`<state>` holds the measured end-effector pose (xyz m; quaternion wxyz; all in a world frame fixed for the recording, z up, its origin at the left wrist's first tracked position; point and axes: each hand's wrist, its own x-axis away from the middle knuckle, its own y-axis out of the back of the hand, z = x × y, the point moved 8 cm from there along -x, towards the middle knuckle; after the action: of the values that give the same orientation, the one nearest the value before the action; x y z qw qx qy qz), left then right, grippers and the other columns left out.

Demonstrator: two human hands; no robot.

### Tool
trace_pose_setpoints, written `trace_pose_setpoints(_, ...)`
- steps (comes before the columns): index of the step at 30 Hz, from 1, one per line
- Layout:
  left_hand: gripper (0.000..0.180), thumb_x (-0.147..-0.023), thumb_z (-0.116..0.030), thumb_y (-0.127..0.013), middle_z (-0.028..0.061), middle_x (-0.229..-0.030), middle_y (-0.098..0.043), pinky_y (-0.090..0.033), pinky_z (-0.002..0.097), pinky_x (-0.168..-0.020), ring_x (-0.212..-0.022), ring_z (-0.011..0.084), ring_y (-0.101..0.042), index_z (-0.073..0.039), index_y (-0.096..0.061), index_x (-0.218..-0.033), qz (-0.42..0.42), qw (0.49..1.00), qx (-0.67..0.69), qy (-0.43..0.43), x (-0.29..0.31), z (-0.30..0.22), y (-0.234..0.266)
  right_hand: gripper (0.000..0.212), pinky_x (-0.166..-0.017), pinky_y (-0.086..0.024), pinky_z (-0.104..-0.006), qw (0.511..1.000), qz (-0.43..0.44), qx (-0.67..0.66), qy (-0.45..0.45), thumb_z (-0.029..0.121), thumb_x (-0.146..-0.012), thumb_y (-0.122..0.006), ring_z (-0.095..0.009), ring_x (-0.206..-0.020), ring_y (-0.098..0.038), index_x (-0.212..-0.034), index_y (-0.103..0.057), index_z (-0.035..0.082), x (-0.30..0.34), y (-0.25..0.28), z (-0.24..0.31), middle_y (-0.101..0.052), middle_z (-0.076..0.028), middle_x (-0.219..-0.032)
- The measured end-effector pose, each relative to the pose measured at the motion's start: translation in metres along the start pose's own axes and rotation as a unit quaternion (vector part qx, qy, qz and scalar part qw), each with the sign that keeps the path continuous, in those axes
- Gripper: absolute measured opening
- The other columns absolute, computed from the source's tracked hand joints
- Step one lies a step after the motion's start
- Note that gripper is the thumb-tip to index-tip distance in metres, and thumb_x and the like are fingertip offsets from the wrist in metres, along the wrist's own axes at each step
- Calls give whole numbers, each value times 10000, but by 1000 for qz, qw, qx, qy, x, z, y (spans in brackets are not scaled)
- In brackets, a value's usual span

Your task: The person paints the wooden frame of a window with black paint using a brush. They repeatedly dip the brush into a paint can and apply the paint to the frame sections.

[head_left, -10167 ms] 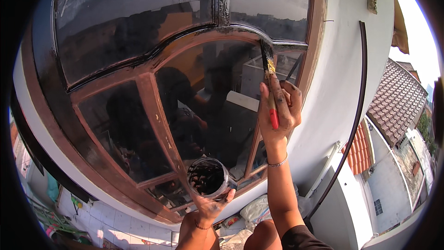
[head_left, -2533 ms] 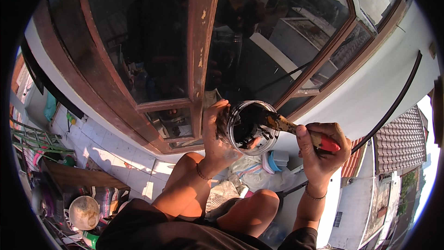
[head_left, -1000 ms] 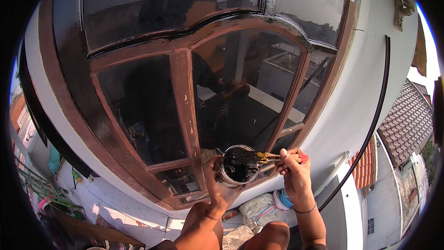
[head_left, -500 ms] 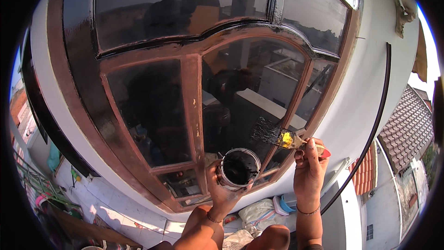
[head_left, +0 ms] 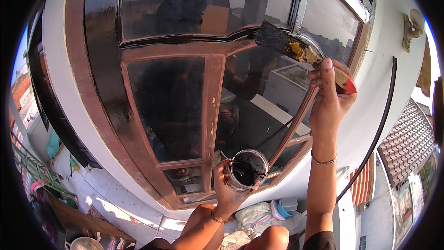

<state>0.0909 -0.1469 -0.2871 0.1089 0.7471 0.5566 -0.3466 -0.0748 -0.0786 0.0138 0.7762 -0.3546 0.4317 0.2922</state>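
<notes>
My right hand (head_left: 330, 83) grips a flat paintbrush (head_left: 303, 52) by its red-tipped wooden handle. Its wide bristles, loaded with black paint, lie over the arched rail of a brown wooden window frame (head_left: 169, 52). Whether they press on the wood I cannot tell. Lower down, my left hand (head_left: 227, 187) is wrapped round a clear tub of black paint (head_left: 247, 171), held upright in front of the glass. Black paint covers the upper rail and the wide left upright (head_left: 104, 60); the lower bars are bare brown. Dark smears mark my fingers.
White wall (head_left: 365, 92) flanks the window, with a black hose (head_left: 377, 134) hanging on the right. Below lie a whitish sack (head_left: 256, 217) and blue and pink plastic tubs (head_left: 284, 207). A metal pot (head_left: 86, 243) stands at the lower left, near a wooden board (head_left: 88, 217).
My right hand has lifted the brush from beside the tub up to the arched rail. The tub has shifted slightly right in the picture as the view turned.
</notes>
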Motion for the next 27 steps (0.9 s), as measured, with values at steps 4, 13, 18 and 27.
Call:
trace_pose_setpoints(4,987,-618,-174,-998,120,-1278,-529,-523,326,-980,-1149,205,-599,-21,-396,-1385,-11,999,-32,-11,-2,-6,4,294,-643,-545,-266,1000,-9,20,10,203,-927,-801,-171,-723,-701,-1031,-692,-49,-2,1,-8,-719,-106,-839)
trace_pose_setpoints(13,960,-606,-161,-998,130,-1305,-532,-523,367,-1007,-1177,221,-596,-38,-413,-1358,-19,1000,-17,13,-1,-1,6,243,-674,-561,-273,961,-172,174,126,167,-933,-792,-155,-752,-705,-1015,-740,-55,12,42,18,-742,-108,-866)
trace_pose_setpoints(18,931,-601,-141,-986,127,-1296,-538,-534,370,-997,-1159,220,-606,-52,-424,-1339,-21,1000,-18,-5,-8,-19,1,162,-661,-565,-253,853,-118,411,299,79,-838,-854,-166,-722,-722,-946,-764,-3,48,-19,47,-754,-101,-857)
trace_pose_setpoints(27,987,-598,-188,-997,138,-1291,-541,-554,344,-978,-1162,225,-618,-17,-399,-1364,-18,998,-59,-24,-7,-18,7,217,-615,-573,-251,865,0,358,351,47,-766,-894,-177,-709,-739,-944,-770,42,103,-85,65,-757,-65,-836)
